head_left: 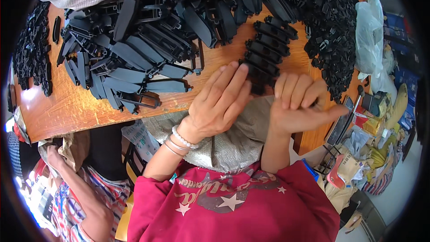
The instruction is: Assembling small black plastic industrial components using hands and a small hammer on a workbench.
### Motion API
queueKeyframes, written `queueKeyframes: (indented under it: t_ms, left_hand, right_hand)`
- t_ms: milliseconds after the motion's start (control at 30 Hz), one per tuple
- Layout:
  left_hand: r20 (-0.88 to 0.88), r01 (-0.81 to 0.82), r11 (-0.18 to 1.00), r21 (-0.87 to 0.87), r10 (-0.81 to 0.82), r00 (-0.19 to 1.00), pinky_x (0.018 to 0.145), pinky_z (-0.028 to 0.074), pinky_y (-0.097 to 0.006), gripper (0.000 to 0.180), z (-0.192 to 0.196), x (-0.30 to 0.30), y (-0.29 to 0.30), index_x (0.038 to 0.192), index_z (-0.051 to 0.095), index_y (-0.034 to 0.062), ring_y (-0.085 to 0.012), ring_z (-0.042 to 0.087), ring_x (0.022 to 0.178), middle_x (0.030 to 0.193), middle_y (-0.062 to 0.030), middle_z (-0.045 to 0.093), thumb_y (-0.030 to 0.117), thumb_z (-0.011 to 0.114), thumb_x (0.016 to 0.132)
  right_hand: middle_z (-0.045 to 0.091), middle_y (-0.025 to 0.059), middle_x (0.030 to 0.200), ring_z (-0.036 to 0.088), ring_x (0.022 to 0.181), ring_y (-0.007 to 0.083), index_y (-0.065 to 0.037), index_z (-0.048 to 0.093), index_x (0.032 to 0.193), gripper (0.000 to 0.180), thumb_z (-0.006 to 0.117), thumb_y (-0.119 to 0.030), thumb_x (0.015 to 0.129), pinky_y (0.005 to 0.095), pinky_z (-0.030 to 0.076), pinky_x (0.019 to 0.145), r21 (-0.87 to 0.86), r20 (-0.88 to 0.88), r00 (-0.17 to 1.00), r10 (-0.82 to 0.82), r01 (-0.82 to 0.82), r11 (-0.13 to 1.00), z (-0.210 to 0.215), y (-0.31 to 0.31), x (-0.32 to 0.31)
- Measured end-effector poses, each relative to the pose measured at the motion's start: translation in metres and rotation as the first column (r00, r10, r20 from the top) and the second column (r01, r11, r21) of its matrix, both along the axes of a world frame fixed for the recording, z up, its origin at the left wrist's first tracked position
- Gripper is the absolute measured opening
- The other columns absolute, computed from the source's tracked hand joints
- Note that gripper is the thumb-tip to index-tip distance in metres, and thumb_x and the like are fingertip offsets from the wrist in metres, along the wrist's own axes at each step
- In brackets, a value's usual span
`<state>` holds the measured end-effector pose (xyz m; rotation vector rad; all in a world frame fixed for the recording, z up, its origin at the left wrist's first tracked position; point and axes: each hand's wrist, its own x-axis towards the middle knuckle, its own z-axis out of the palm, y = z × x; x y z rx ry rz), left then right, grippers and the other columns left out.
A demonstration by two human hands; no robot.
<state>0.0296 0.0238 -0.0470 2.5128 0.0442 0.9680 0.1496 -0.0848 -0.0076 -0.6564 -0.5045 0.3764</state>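
A slanting row of several black plastic clip-like parts (267, 50) lies on the wooden table in front of me. My left hand (220, 99), with bracelets on its wrist, reaches to the row's near end. Its fingers are stretched out and the fingertips touch the left side of the parts. Just right of that end is my right hand (299, 101), its fingers curled in toward the palm and its thumb sticking out to the right. A small dark spot shows by its curled fingers; whether it is a part cannot be made out.
A heap of long black plastic shells (134, 54) covers the table's left and back. Small black pieces (329, 31) are piled at the right, more dark parts (33, 47) at far left. A woven sack (233, 148) hangs over my lap. Another person's arm (85, 192) is at lower left.
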Motion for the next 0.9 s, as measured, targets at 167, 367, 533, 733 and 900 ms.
queueKeyframes:
  t_ms: [167, 367, 533, 733, 900]
  left_hand:
    - [-0.153, 0.081, 0.993, 0.085, -0.068, 0.986, 0.103, 0.044, -0.045, 0.039, 0.004, 0.001, 0.003, 0.112, 0.062, -0.0062, -0.034, 0.056, 0.12, 0.124, -0.0198, 0.059, 0.013, 0.057, 0.079]
    - [-0.123, 0.086, 0.995, 0.047, -0.08, 0.989, 0.103, 0.045, -0.045, 0.038, 0.002, 0.002, 0.001, 0.11, 0.063, -0.0071, -0.034, 0.056, 0.12, 0.123, -0.0209, 0.06, 0.012, 0.057, 0.078]
    - [-0.14, 0.097, 0.995, -0.034, -0.101, 0.985, 0.103, 0.044, -0.046, 0.038, 0.004, 0.001, 0.003, 0.112, 0.061, -0.0076, -0.0348, 0.054, 0.121, 0.126, -0.0214, 0.058, 0.012, 0.062, 0.079]
    - [-0.219, 0.142, 0.988, -0.052, -0.15, 0.964, 0.108, 0.038, -0.047, 0.049, 0.019, 0.015, 0.001, 0.118, 0.056, -0.0107, -0.0372, 0.048, 0.126, 0.131, -0.0229, 0.052, 0.02, 0.066, 0.08]
    - [-0.198, 0.155, 0.988, -0.028, -0.158, 0.968, 0.106, 0.04, -0.046, 0.047, 0.013, 0.019, 0.002, 0.113, 0.058, -0.0141, -0.0375, 0.05, 0.123, 0.127, -0.0237, 0.054, 0.018, 0.065, 0.079]
  right_hand:
    - [0.031, 0.0021, 0.043, 0.026, 0.035, 0.0153, -0.012, 0.032, 0.056, 0.07, 0.019, -0.067, 0.096, 0.0322, 0.028, 0.041, -0.096, -0.083, 0.995, -0.056, 0.048, 0.994, -0.01, 0.012, 0.003]
    - [0.031, 0.0006, 0.044, 0.025, 0.035, 0.0143, -0.012, 0.029, 0.055, 0.067, 0.017, -0.062, 0.099, 0.028, 0.025, 0.04, -0.131, -0.133, 0.991, -0.027, 0.01, 0.991, -0.005, 0.019, -0.003]
    - [0.031, -0.0007, 0.044, 0.027, 0.035, 0.0129, -0.014, 0.033, 0.057, 0.064, 0.021, -0.059, 0.101, 0.0299, 0.025, 0.039, -0.247, -0.003, 1.0, -0.003, 0.002, 0.969, -0.01, 0.015, 0.005]
    - [0.027, -0.0025, 0.042, 0.025, 0.033, 0.0121, -0.017, 0.033, 0.054, 0.063, 0.026, -0.058, 0.1, 0.0288, 0.025, 0.038, -0.149, -0.027, 0.988, -0.154, 0.148, 0.978, -0.006, 0.013, 0.023]
    - [0.027, -0.0028, 0.042, 0.024, 0.033, 0.0121, -0.017, 0.032, 0.054, 0.062, 0.022, -0.055, 0.102, 0.0287, 0.027, 0.038, -0.217, -0.033, 0.99, -0.134, 0.124, 0.968, -0.006, 0.018, 0.023]
